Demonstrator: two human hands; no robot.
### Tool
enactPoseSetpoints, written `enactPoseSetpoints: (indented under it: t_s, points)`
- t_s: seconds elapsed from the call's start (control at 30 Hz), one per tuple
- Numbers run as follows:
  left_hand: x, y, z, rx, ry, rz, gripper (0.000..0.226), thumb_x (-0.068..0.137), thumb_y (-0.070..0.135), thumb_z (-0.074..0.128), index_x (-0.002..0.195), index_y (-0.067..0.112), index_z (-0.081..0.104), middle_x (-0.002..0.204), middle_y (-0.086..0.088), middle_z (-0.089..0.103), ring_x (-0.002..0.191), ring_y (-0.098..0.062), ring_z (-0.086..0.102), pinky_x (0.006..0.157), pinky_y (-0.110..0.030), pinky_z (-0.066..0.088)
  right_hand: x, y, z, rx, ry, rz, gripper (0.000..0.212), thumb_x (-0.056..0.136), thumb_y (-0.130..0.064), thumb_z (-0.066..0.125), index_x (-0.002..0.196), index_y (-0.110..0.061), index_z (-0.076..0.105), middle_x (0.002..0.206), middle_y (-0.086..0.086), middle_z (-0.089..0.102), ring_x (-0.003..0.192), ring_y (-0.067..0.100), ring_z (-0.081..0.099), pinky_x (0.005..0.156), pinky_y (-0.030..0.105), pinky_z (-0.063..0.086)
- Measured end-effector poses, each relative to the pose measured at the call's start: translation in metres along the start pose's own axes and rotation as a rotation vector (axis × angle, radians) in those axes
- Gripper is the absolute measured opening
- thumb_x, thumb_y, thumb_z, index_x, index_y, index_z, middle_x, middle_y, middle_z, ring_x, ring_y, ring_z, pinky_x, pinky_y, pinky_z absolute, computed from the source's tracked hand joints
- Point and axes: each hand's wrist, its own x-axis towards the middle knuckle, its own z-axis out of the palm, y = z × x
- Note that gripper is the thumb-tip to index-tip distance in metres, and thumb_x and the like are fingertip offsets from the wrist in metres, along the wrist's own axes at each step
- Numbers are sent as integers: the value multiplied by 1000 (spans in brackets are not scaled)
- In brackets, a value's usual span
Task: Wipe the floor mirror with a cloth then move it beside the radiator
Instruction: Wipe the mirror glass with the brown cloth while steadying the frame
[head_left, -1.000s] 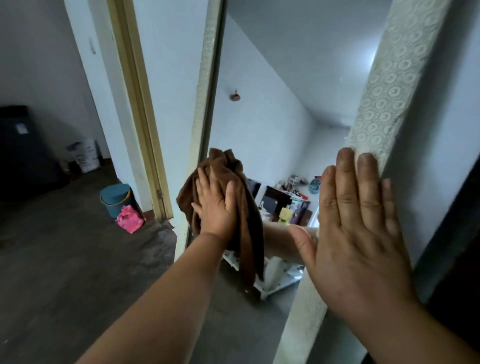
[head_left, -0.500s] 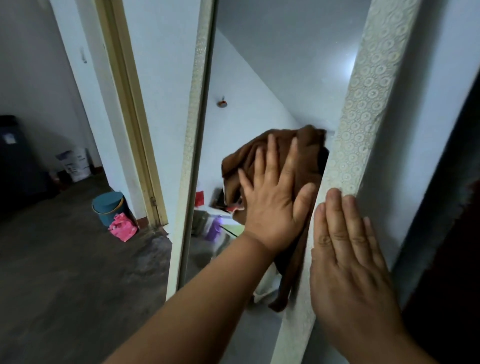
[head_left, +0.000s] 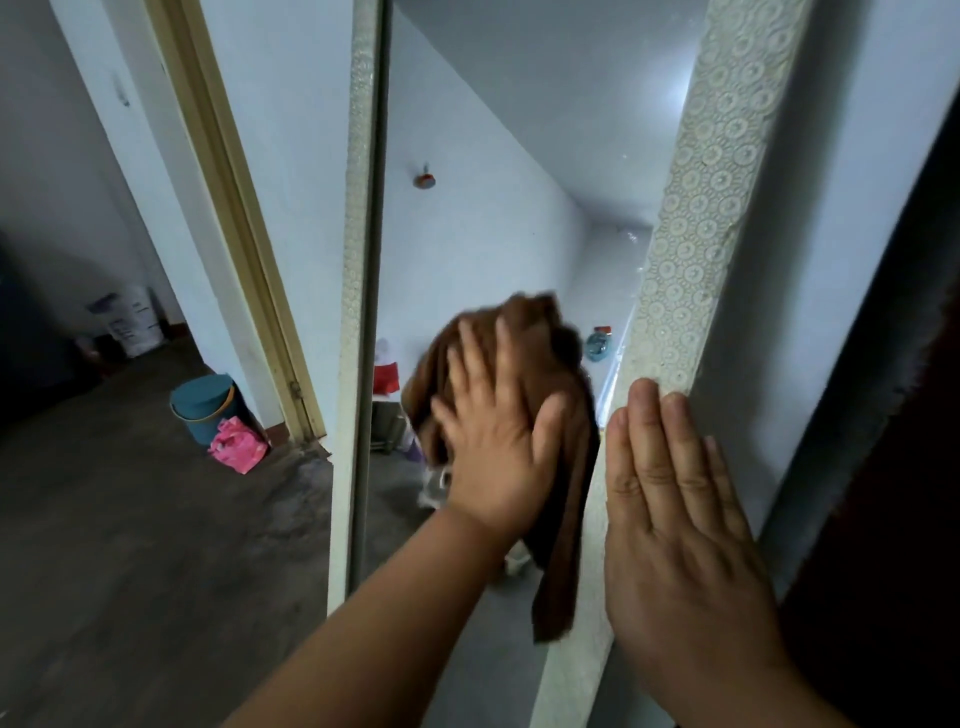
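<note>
Brown cloth (head_left: 545, 415), bunched, pressed flat against the glass under the left hand (head_left: 493, 447); fingers spread, palm bearing on the fabric, a loose tail hanging below the wrist. Cloth sits in the lower-middle of the visible glass, nearer the right frame edge than the left. Motion blur on cloth and fingers: judged mid-stroke.

Right hand (head_left: 675, 530): open, fingers together and straight, laid flat along the patterned right frame strip of the floor mirror (head_left: 691, 218). It grips nothing; reads as a brace steadying the frame against the wiping pressure.

Both forearms reach forward and up from the bottom edge of the view, left arm crossing in diagonally, wrist roughly straight.

Mirror stands upright, leaning or set against a pale wall, just right of a doorway with a cream door frame (head_left: 228, 218). Its bottom edge is out of view. Glass above the cloth shows faint specks toward the upper right.

Step in hand: wiping, first half of the task. Extent of glass already cleaned cannot be told. Next move, by judgement: carry strokes across the remaining glass, upper area included, keeping the brace on; then free the cloth and take the frame by both side edges for the carry.

Radiator not in view; destination unconfirmed.

Floor (head_left: 130, 545) beyond doorway: teal bucket (head_left: 202, 405), pink bag (head_left: 236, 444) touching it.
</note>
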Motion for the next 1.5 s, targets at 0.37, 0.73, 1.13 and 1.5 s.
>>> enactPoseSetpoints:
  t_s: [0.37, 0.73, 1.13, 1.5]
  points:
    - [-71, -68, 15, 203, -183, 288, 64, 95, 66, 9, 151, 41, -9, 161, 5, -21, 149, -21, -16, 109, -64, 4, -1, 1, 0, 16, -15, -13, 59, 95, -14, 28, 152, 1, 28, 163, 16, 17, 151, 31, 16, 120, 51, 18]
    - [42, 12, -11, 162, 33, 426, 65, 93, 61, 20, 152, 39, 1, 164, -1, -3, 150, -25, -5, 112, -67, 5, 0, -7, 5, 77, 46, 4, 62, 98, -22, 39, 152, 4, 24, 162, 20, 15, 151, 35, 12, 121, 46, 13]
    - [51, 19, -18, 90, 34, 354, 65, 91, 63, 19, 149, 46, -6, 163, 7, -12, 149, -20, -14, 112, -68, 0, -7, -12, 29, 46, 92, -57, 67, 105, -39, 16, 148, 11, 28, 159, 26, 18, 150, 37, 13, 120, 49, 15]
    - [50, 23, -7, 28, 167, 302, 63, 95, 56, 27, 153, 39, 8, 164, 4, -6, 150, -22, -8, 111, -65, -5, -12, -10, 34, 27, 110, -109, 87, 90, -68, 21, 147, -5, 42, 162, 15, 22, 151, 37, 8, 118, 62, 11]
